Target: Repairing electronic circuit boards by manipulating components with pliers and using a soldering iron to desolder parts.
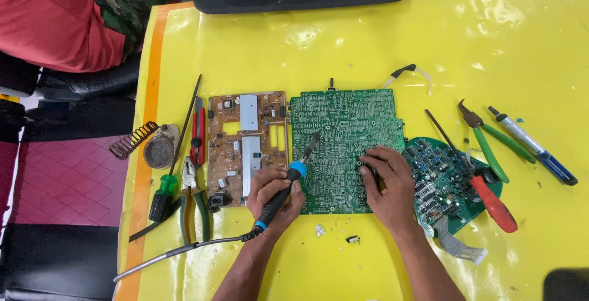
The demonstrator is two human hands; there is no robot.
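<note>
Left hand (pixel 274 198) clamped round soldering iron (pixel 288 184), tip resting on green board (pixel 343 147) near its left edge. Right hand (pixel 386 184) flat on same board, fingers spread, gripping nothing. Green board lies mid yellow table (pixel 307 49). Brown board (pixel 245 147) just beside it, left. Round board (pixel 438 181) at right, red-handled screwdriver (pixel 485 190) lying across it. Pliers (pixel 193 200) and iron stand (pixel 150 144) further left. Green cutters (pixel 488 144) far right.

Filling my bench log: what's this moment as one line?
left hand: holds soldering iron | tip on green board | right hand: steadies board
</note>
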